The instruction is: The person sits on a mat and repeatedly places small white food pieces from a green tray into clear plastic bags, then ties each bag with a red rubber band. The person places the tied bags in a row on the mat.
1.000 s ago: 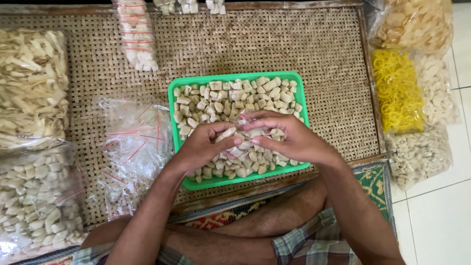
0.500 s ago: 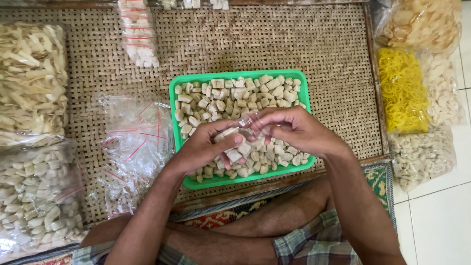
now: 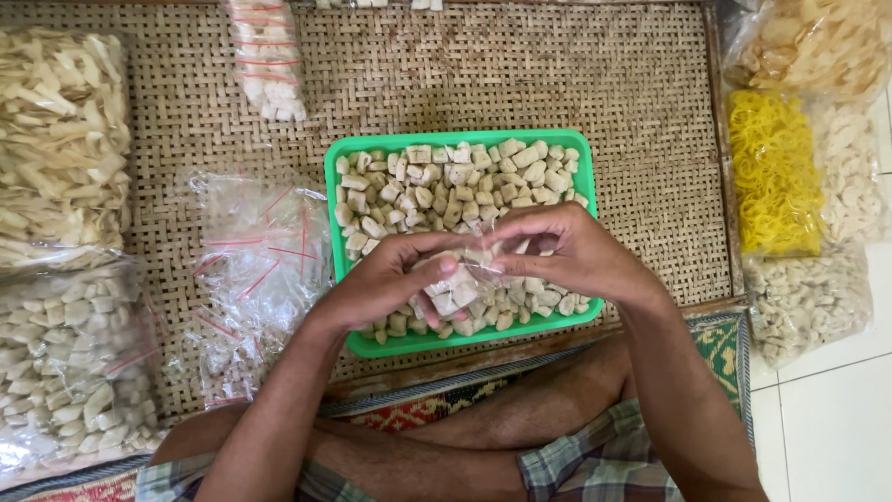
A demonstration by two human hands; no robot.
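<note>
Over the green plastic tray of pale cracker pieces, the left hand and the right hand together grasp a small clear plastic bag filled with the same pieces, fingers pinching its top. The tray sits on a woven bamboo mat, with a heap of empty clear bags just beside its left edge and a bag of yellow crackers off to the right.

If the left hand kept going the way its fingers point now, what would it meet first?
The left hand points right, toward the small clear bag of pieces it shares with the right hand. It would likely press into that bag first, then the right hand's fingers.
</note>
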